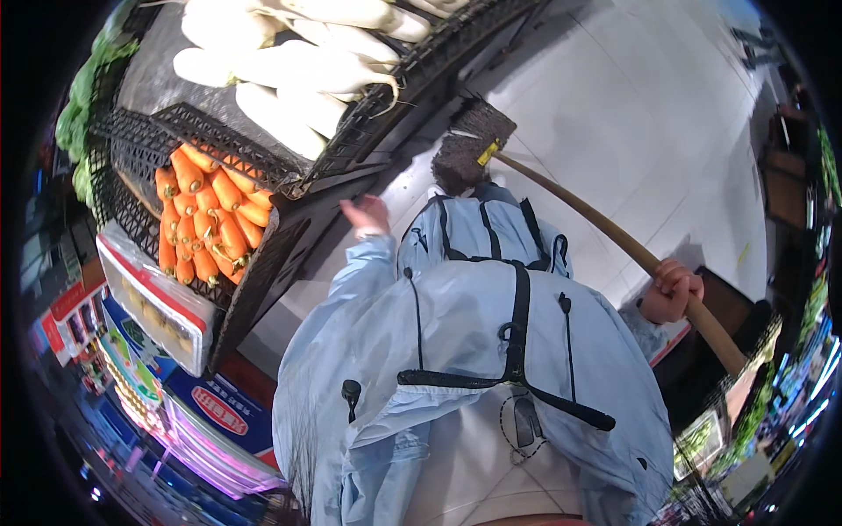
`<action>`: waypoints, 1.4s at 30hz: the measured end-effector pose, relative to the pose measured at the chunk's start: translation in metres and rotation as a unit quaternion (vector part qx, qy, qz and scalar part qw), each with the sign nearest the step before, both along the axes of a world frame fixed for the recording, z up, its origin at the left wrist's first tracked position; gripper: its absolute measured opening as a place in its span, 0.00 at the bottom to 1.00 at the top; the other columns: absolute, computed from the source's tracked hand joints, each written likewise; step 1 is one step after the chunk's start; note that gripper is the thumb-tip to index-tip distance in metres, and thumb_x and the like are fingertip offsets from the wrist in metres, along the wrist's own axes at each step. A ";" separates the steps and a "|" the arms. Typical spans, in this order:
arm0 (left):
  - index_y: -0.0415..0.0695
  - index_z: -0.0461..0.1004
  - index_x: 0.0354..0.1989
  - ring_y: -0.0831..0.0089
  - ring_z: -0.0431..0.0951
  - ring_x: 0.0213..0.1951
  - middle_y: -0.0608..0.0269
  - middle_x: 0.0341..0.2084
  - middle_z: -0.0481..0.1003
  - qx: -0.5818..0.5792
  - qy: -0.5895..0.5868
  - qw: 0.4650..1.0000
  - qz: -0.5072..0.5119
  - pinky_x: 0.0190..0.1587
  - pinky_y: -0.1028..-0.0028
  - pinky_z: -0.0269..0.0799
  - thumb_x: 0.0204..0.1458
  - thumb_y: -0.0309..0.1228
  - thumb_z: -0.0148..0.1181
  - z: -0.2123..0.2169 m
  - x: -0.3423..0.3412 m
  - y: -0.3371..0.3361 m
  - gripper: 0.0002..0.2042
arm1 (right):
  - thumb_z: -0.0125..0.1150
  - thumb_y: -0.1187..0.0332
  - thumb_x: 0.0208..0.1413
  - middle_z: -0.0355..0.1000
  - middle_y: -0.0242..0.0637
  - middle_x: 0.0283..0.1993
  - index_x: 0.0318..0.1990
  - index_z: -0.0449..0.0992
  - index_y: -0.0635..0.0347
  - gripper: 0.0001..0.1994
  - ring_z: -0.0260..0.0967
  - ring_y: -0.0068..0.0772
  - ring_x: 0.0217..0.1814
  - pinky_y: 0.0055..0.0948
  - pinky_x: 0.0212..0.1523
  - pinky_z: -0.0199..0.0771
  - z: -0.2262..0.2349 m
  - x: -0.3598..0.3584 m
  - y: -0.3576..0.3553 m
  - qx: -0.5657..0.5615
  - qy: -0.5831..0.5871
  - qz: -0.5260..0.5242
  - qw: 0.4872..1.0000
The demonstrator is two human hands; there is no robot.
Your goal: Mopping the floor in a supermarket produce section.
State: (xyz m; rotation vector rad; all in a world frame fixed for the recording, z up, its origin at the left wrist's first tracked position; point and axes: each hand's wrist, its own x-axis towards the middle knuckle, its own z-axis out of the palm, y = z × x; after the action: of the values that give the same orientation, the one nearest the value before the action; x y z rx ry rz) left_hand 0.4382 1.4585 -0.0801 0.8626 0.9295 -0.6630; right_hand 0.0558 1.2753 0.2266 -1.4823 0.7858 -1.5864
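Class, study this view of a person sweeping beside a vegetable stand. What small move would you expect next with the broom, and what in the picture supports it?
Probably a short pull of the broom head back toward the feet. The right hand grips the wooden handle, the bristles sit on the tiled floor against the base of the black crate stand, and the left hand hangs free beside the stand.

The left hand (367, 213) is stretched forward on a nearly straight arm, fingers loose and open, holding nothing. The right hand (672, 291) is out to the side, fist closed round a stick.
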 end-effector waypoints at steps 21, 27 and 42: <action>0.48 0.70 0.40 0.78 0.69 0.41 0.69 0.38 0.71 0.393 -0.183 0.552 -0.713 0.44 0.78 0.62 0.47 0.35 0.49 0.073 0.155 -0.015 0.12 | 0.50 0.79 0.42 0.57 0.36 0.10 0.24 0.60 0.60 0.06 0.53 0.25 0.10 0.22 0.12 0.55 -0.001 0.067 -0.050 -0.011 -0.134 -0.229 0.964; 0.46 0.71 0.39 0.80 0.69 0.40 0.68 0.35 0.72 0.324 -0.018 0.816 -0.478 0.41 0.78 0.64 0.46 0.32 0.50 0.048 0.171 -0.006 0.11 | 0.42 0.75 0.42 0.54 0.33 0.11 0.21 0.59 0.58 0.03 0.51 0.24 0.14 0.27 0.21 0.53 -0.022 -0.059 -0.007 0.037 -0.068 -0.048 0.996; 0.46 0.65 0.44 0.72 0.67 0.43 0.59 0.38 0.69 0.351 -0.050 0.870 -0.343 0.44 0.75 0.61 0.48 0.36 0.45 0.052 0.148 -0.001 0.15 | 0.47 0.76 0.33 0.56 0.34 0.11 0.16 0.58 0.61 0.05 0.51 0.27 0.13 0.28 0.19 0.53 -0.016 -0.079 -0.023 0.071 -0.069 0.086 0.991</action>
State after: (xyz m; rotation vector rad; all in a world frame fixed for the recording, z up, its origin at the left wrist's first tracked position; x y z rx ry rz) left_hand 0.5862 1.4579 -0.0282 1.9179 0.7575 -0.8815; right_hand -0.0235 1.2528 0.2109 -1.2877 0.6608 -1.4552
